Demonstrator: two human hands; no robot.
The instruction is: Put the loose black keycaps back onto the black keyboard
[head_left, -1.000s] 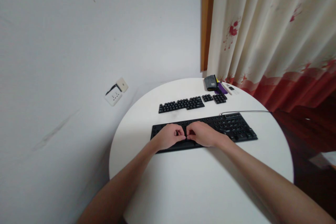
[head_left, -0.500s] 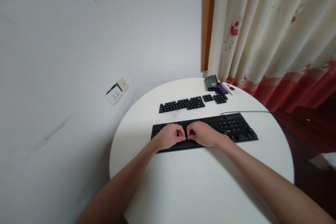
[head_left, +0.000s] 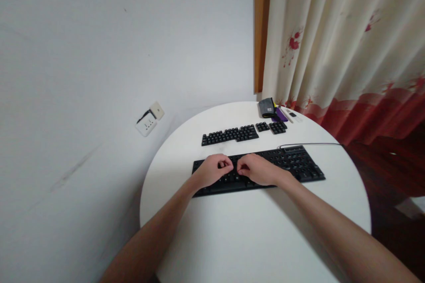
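A black keyboard (head_left: 252, 181), its keycaps off in many places, lies on the round white table (head_left: 226, 234). Over its left-middle part, my left hand (head_left: 212, 170) is closed with thumb and forefinger pinched together. Close beside it on the right, my right hand (head_left: 257, 169) is also closed, fingers curled towards the left hand. Whatever either pinch holds is too small or hidden to make out. Behind the keyboard sit loose black keycaps, laid out in a long block (head_left: 229, 135) and two smaller groups, one square (head_left: 262, 127) and one wider (head_left: 277, 128).
At the table's back right are a grey folded cloth pouch (head_left: 266, 107), a purple item (head_left: 279, 115) and a thin pale stick (head_left: 287, 115). A black cable (head_left: 312, 143) runs right from the keyboard. A wall with a socket (head_left: 146, 124) borders the left; a curtain (head_left: 332, 53) hangs behind.
My left hand has drawn slightly left and up, widening the gap between the hands, and more of the keyboard shows between them. My right hand stays nearly in place. The camera view shifts slightly.
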